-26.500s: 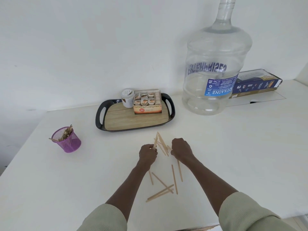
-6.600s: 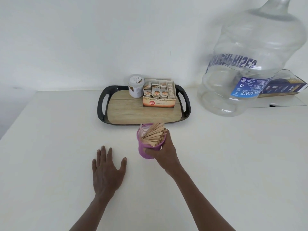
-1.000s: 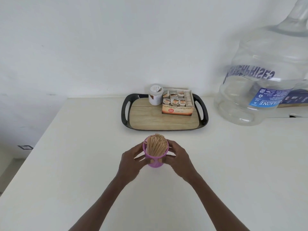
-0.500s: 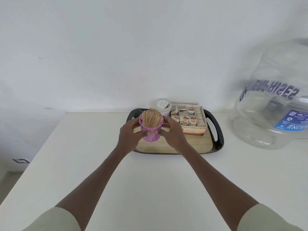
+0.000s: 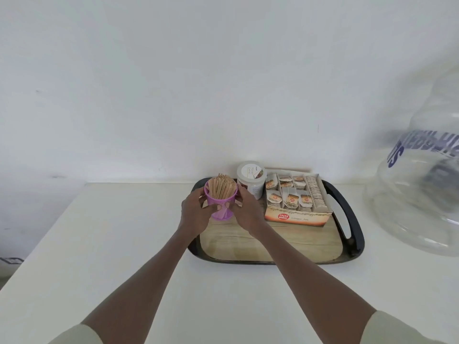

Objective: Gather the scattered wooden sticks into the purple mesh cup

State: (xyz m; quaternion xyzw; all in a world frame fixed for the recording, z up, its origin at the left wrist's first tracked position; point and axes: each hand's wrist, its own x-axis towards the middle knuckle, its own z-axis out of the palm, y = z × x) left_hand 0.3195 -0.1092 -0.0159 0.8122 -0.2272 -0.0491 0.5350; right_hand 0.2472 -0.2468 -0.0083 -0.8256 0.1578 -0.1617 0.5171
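Observation:
The purple mesh cup [image 5: 221,206] stands upright at the far left corner of the black tray [image 5: 352,234], packed with upright wooden sticks [image 5: 221,189]. My left hand [image 5: 195,214] grips the cup's left side and my right hand [image 5: 246,211] grips its right side, both thumbs on the front of the mesh. Whether the cup's base touches the tray's wooden floor is hidden by my hands. No loose sticks show on the white table [image 5: 129,256].
On the tray, a white lidded jar [image 5: 250,180] stands just right of the cup, and an open box of tea bags [image 5: 295,202] sits beside it. A large clear water jug [image 5: 422,194] fills the right edge. A white wall rises behind.
Both hands carried the stick-filled cup from the table in front of the tray over onto the tray's far left corner beside the white jar.

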